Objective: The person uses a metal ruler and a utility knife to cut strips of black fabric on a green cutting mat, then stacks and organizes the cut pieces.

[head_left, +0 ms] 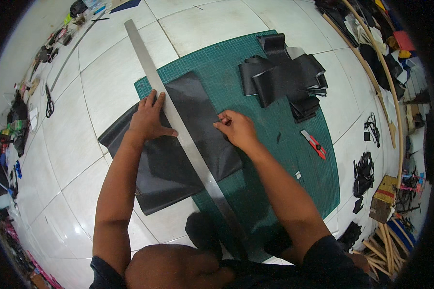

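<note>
left hand (148, 120): fingers spread wide across metal ruler (146, 62), presumably to stop it shifting on the black material (190, 106), which lies partly on the green mat (294, 161). right hand (238, 130): fingers narrow at material edge; grip cannot be told.

Dark top, short sleeves. Left sleeve (104, 275): plain cloth, navy to near-black, hem on the upper arm. Right sleeve (327, 257): same dark cloth, wider spread in view, hem also on the upper arm. Left forearm (116, 197) and right forearm (282, 188) both bare, slim, tapering to the wrist. Left hand (148, 120) and right hand (236, 129) bare too. Rounded bare part at bottom edge, looks like a knee (164, 265).
</note>
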A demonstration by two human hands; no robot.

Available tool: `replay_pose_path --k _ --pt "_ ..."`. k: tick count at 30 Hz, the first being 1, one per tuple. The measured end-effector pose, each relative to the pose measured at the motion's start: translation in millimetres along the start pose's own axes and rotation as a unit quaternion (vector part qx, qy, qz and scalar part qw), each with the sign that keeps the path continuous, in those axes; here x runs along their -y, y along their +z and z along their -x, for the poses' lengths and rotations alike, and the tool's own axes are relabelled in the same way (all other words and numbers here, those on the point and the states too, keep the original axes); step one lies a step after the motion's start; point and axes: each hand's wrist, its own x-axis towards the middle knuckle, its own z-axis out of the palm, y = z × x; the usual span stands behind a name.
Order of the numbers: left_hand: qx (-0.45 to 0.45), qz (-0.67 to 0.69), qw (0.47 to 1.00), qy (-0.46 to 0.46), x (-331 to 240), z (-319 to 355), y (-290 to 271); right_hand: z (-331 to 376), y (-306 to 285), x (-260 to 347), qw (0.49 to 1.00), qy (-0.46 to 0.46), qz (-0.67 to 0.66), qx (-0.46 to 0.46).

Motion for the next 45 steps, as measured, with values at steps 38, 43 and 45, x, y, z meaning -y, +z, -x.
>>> replay_pose_path --k 38,43,45 --pt "0.000 0.008 1.000 -0.003 -2 -4 2 -16 -18 1 0.997 -0.006 -0.019 0.079" --pt "-0.001 0.019 1.000 -0.002 1 -6 4 -16 -18 2 0.997 -0.017 -0.021 0.073" --pt "0.002 0.026 1.000 -0.003 4 -6 5 -17 -18 2 0.997 -0.028 -0.001 0.071"
